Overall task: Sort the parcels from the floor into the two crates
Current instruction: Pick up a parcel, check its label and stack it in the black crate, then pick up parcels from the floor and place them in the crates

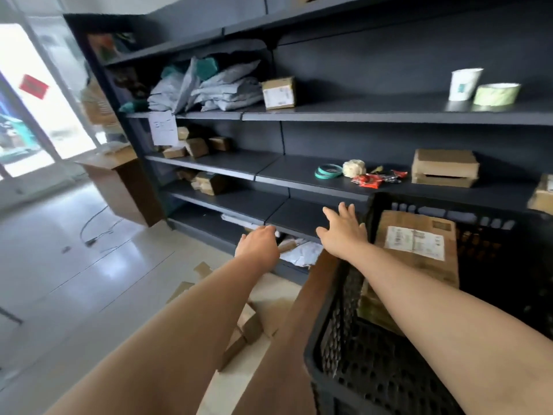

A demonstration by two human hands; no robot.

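Note:
A black perforated crate (335, 339) stands at the lower right with a large cardboard parcel (416, 250) bearing a white label inside it. My right hand (344, 232) hovers over the crate's far left corner, fingers spread, holding nothing. My left hand (258, 245) reaches toward the lowest shelf, fingers curled down and out of sight, so I cannot tell whether it holds anything. Small cardboard parcels (248, 324) lie on the floor under my forearms. A crumpled white mailer (302, 253) lies on the bottom shelf past my left hand.
Dark shelving (359, 112) fills the wall ahead, with grey mailers (221, 88), small boxes (194, 146), tape rolls (328, 171), a cup (464, 84) and a flat box (445, 167). A tall open carton (122, 187) stands left. A cable (95, 232) lies on the tiled floor.

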